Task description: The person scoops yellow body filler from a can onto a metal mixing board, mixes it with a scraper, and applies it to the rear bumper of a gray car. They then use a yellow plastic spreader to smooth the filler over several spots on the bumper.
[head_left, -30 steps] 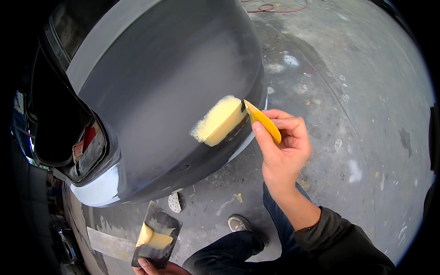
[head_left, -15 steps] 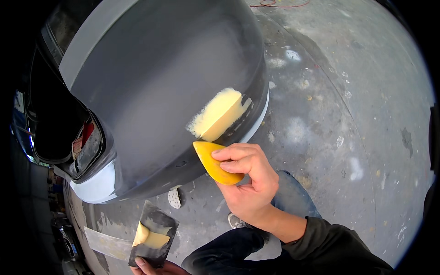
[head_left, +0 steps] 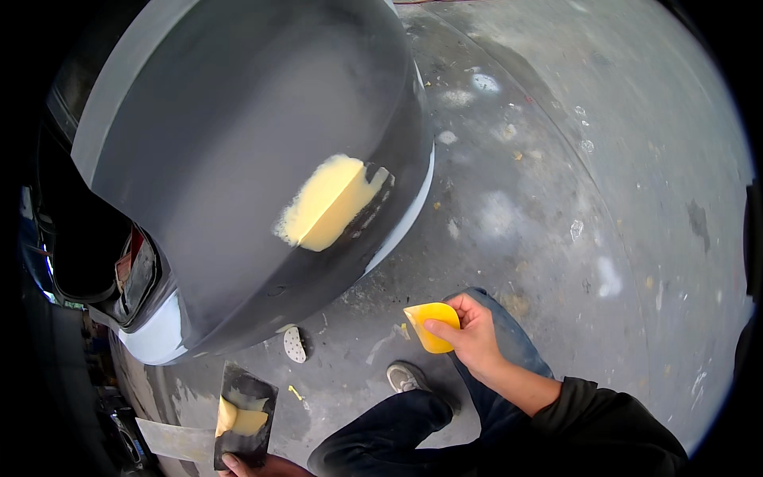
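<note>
A cream filler patch (head_left: 322, 199), ragged at its edges with a ridge along it, lies near the lower right of a grey curved vehicle panel (head_left: 230, 119). My right hand (head_left: 477, 342) grips a yellow spreader (head_left: 437, 322) below and right of the patch, apart from the panel. At the bottom, my left hand (head_left: 250, 467) holds a dark rectangular plate (head_left: 248, 381) bearing cream filler (head_left: 242, 417).
A perforated half-disc (head_left: 293, 344) and a long pale strip (head_left: 167, 437) are on the stained grey floor (head_left: 556, 238). My legs and a shoe (head_left: 405, 378) show below. The panel's dark opening (head_left: 79, 238) is at the left.
My right hand has moved from beside the patch down and right, away from the panel, with the spreader. The view has shifted, so the panel sits farther left.
</note>
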The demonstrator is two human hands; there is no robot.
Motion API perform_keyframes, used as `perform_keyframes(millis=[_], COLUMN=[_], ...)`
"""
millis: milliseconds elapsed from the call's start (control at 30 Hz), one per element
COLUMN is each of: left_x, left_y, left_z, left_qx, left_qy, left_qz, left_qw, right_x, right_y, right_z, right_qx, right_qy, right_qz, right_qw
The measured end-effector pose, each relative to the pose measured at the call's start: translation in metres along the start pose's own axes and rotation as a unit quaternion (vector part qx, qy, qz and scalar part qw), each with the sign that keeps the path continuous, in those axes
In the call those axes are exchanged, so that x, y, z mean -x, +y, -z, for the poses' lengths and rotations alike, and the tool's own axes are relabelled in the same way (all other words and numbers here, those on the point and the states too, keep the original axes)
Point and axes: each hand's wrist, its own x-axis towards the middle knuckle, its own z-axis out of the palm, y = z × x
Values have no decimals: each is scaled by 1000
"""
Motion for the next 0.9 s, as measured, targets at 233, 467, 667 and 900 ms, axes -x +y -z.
perform_keyframes(millis=[233, 467, 667, 900], left_x=[14, 35, 48, 54], left_y=[5, 8, 29, 52], left_z=[-2, 30, 42, 89], left_qx=[-30, -77, -159, -184], left_qy=[-32, -39, 28, 61], left_qz=[-42, 15, 50, 68], left_qw=[998, 996, 986, 979], right_x=[7, 7, 10, 15], right_y=[5, 6, 14, 41], right_z=[32, 45, 32, 21], right_qx=[-4, -29, -56, -80], right_qy=[34, 42, -10, -56], right_qz=[-57, -84, -168, -236], right_qw=[998, 995, 984, 967])
